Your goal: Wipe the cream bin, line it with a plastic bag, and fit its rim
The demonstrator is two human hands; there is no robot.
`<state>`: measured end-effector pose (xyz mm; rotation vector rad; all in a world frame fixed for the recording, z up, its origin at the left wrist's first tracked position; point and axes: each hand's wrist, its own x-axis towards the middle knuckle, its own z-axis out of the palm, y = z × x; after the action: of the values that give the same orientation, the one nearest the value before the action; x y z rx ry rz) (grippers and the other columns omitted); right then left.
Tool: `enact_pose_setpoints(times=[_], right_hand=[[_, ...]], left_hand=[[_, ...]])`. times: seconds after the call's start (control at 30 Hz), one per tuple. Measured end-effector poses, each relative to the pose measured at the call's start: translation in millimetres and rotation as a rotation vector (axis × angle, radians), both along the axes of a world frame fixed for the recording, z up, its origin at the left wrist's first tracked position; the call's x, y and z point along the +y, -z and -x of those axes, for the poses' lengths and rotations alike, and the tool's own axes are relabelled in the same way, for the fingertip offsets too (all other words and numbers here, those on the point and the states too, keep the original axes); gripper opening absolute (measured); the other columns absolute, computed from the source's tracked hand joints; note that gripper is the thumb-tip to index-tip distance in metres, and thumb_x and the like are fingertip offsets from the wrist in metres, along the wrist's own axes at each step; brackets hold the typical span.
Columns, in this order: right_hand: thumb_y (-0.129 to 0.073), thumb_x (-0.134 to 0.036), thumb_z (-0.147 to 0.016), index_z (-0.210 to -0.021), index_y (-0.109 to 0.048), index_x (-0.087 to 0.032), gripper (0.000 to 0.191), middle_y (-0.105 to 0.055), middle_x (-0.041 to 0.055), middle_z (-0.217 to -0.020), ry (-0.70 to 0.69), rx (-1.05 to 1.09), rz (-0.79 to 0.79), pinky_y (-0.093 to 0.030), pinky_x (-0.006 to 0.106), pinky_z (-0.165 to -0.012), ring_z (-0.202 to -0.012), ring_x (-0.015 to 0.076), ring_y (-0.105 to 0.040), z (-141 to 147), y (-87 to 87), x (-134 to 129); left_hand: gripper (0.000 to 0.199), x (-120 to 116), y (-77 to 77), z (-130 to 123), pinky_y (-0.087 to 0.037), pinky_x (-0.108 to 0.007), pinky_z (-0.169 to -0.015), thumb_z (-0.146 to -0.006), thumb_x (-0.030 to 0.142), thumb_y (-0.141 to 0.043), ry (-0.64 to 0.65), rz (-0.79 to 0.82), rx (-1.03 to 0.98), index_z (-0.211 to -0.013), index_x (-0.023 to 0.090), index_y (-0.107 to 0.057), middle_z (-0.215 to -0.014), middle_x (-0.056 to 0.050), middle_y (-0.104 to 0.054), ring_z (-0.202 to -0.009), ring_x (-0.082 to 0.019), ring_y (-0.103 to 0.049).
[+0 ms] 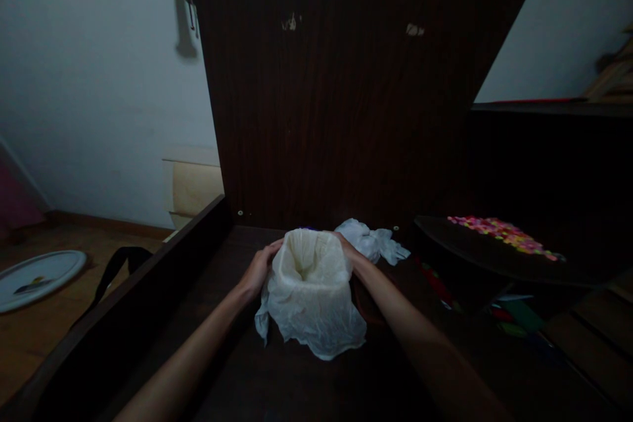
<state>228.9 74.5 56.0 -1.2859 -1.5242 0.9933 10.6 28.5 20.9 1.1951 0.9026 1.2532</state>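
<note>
A white plastic bag is draped over a small open container on the dark wooden surface. Its edge hangs loosely outside, and the mouth faces up toward me. At the left side of the bagged container, my left hand is wrapped against the bag near the rim. My right hand holds the opposite far side, with its fingers mostly hidden behind the bag. Just beyond my right hand lies a crumpled white plastic bag. The container's own wall is covered by the bag.
A tall dark wooden panel rises behind. To the right, a dark shelf bears a strip of pink and yellow pieces. A raised board edges the left side. On the floor sits a pale round tray.
</note>
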Motion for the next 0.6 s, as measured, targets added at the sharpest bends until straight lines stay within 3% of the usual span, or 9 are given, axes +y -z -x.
enact_pose_setpoints(times=[0.07,0.13,0.23,0.3,0.43,0.6], right_hand=[[-0.064,-0.056,-0.088,-0.079,-0.067,-0.019,0.038,-0.069,0.0052,-0.086,0.042,0.030,-0.056,-0.052,0.031,-0.069,-0.083,0.0218,-0.065,-11.9,-2.1,-5.5],[-0.059,-0.067,-0.084,-0.077,-0.062,-0.021,0.047,-0.064,0.0032,-0.076,0.086,0.055,-0.107,-0.047,0.029,-0.060,-0.073,0.0196,-0.060,-26.9,-5.5,-16.9],[-0.056,-0.078,-0.079,-0.074,-0.057,-0.022,0.057,-0.052,-0.0020,-0.060,0.069,0.054,-0.152,-0.038,0.027,-0.053,-0.057,0.0148,-0.048,-47.1,-10.5,-46.4],[-0.060,-0.080,-0.077,-0.072,-0.057,-0.020,0.059,-0.049,-0.0027,-0.059,-0.023,0.027,-0.161,-0.037,0.026,-0.053,-0.056,0.0136,-0.047,-55.3,-12.7,-69.1],[-0.071,-0.070,-0.076,-0.077,-0.060,-0.018,0.054,-0.049,-0.0021,-0.070,-0.319,-0.121,-0.192,-0.033,0.024,-0.052,-0.058,0.0110,-0.044,-59.4,-13.6,-99.0],[-0.072,-0.049,-0.084,-0.075,-0.064,-0.017,0.035,-0.057,0.0023,-0.082,-0.359,-0.188,-0.269,-0.039,0.025,-0.058,-0.067,0.0130,-0.052,-60.8,-9.9,-101.5]], left_hand=[[0.064,-3.6,1.6,3.9,-0.043,-0.054,-0.113,-0.087,0.064,-0.053,0.119,0.063,-0.070,-0.126,0.017,-0.070,-0.137,-0.013,-0.068,-0.133,-0.039,-0.057],[0.074,-5.5,4.7,9.7,-0.035,-0.053,-0.120,-0.089,0.075,-0.049,0.186,0.044,-0.080,-0.134,0.020,-0.066,-0.154,-0.011,-0.053,-0.145,-0.038,-0.044],[0.086,-4.8,10.7,19.9,-0.020,-0.050,-0.128,-0.085,0.083,-0.045,0.218,-0.128,-0.001,-0.143,0.022,-0.058,-0.169,-0.007,-0.027,-0.156,-0.038,-0.020],[0.100,-4.2,12.3,25.1,-0.011,-0.053,-0.129,-0.079,0.087,-0.049,0.275,-0.250,0.042,-0.156,0.023,-0.041,-0.171,-0.009,-0.021,-0.157,-0.039,-0.013],[0.134,-11.4,2.0,26.8,-0.005,-0.059,-0.127,-0.062,0.088,-0.069,0.444,-0.394,0.121,-0.164,0.022,-0.011,-0.172,-0.016,-0.011,-0.157,-0.044,-0.005],[0.159,-28.1,-14.5,17.1,-0.009,-0.058,-0.127,-0.045,0.082,-0.084,0.463,-0.355,0.178,-0.163,0.022,0.003,-0.170,-0.020,-0.011,-0.155,-0.047,-0.011]])
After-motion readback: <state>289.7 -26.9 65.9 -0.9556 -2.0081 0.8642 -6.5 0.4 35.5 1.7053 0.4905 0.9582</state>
